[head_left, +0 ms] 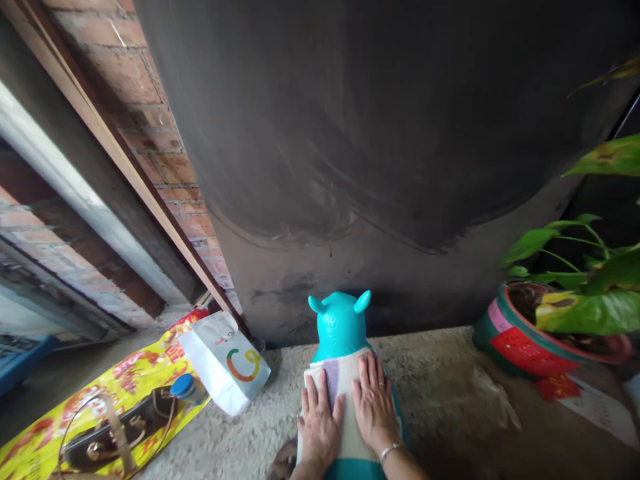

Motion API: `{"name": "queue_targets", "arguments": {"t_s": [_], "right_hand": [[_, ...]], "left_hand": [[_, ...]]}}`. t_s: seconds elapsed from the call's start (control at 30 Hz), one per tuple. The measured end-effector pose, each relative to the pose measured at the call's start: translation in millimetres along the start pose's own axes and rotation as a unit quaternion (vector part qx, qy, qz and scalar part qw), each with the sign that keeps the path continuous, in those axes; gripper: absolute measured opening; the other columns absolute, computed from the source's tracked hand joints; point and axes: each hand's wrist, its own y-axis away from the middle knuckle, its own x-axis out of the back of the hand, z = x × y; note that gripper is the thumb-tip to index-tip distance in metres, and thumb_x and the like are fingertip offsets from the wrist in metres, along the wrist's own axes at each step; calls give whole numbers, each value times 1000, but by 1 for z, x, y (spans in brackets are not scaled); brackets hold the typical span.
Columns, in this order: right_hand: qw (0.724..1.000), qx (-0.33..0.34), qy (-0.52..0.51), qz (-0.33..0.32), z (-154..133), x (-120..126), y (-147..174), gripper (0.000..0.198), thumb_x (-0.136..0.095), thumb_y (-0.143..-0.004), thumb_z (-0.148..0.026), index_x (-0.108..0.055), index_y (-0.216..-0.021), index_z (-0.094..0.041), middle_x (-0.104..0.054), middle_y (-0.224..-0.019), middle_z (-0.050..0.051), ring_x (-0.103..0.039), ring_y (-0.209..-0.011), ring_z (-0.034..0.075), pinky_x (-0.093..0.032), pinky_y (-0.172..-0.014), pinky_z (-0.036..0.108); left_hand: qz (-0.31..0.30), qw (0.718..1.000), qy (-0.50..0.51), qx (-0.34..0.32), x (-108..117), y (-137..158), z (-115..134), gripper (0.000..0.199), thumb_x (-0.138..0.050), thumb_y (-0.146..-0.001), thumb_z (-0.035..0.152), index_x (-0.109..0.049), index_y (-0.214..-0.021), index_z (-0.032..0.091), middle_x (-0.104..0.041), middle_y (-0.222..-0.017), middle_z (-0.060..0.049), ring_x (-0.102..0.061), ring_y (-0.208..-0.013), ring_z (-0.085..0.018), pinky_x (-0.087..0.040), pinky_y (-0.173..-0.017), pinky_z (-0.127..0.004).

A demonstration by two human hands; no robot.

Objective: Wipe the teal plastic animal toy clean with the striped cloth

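Observation:
A turquoise animal-shaped ride-on toy (342,327) with two small ears or horns stands at the bottom middle, its head toward the dark panel. Over its back lies a pale cloth (345,387) with a purple stripe. My left hand (320,423) rests flat on the cloth's left part, fingers stretched forward. On the right part lies my right hand (374,407), also flat with fingers apart, wearing a ring and a bracelet. Neither hand is closed on anything. The toy's lower body is mostly hidden by the cloth and my arms.
Left of the toy, a white paper bag (225,363), a blue-lidded jar (186,388) and a brown handbag (120,430) sit by a yellow printed sheet (40,443). A potted plant (545,333) stands at right. Behind is a dark panel (360,167) beside a brick wall (165,147).

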Motion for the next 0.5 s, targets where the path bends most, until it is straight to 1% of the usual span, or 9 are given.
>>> {"name": "queue_targets", "arguments": {"t_s": [0.07,0.17,0.27,0.37,0.43,0.5], "right_hand": [[1000,-2,-8,5,-2,0,-2,55,-25,-101,-37,-14,-153,-23,-3,-160,4,-7,-147,25,-24,-118,47],[999,2,-24,42,-2,-10,6,55,-26,-100,-38,-20,-152,-20,-11,-159,7,-16,-146,28,-31,-114,49],[995,-6,-23,98,3,-35,29,56,-32,-96,-40,-35,-147,-17,-26,-155,13,-31,-140,35,-41,-105,55],[987,-10,-6,158,8,-62,62,54,-38,-92,-42,-53,-137,-17,-44,-145,16,-46,-130,40,-51,-90,57],[982,-12,10,189,10,-70,85,51,-41,-90,-45,-59,-131,-20,-50,-139,17,-50,-125,41,-51,-86,60],[981,0,10,195,11,-65,102,49,-42,-91,-46,-60,-130,-23,-50,-139,16,-48,-128,43,-44,-92,68]], "left_hand": [[-5,1000,0,2,2,-3,1,64,-28,-95,50,-10,-153,30,-5,-164,-6,-12,-150,-31,-31,-112,-60],[-14,1000,1,6,5,2,2,63,-25,-96,48,-9,-153,28,-3,-164,-6,-13,-149,-32,-31,-112,-60],[-19,1000,-3,-4,6,15,-5,64,-28,-95,45,-11,-153,25,-4,-164,-8,-14,-149,-31,-31,-112,-58],[-44,999,-10,-26,3,32,-21,67,-38,-91,45,-19,-152,24,-11,-162,-8,-14,-149,-32,-30,-114,-55],[-69,996,-10,-49,0,43,-33,70,-45,-88,45,-24,-150,22,-13,-161,-9,-13,-149,-33,-30,-115,-54],[-90,994,-7,-68,-1,51,-42,73,-48,-85,46,-26,-150,19,-12,-161,-10,-12,-149,-33,-31,-115,-52]]}}
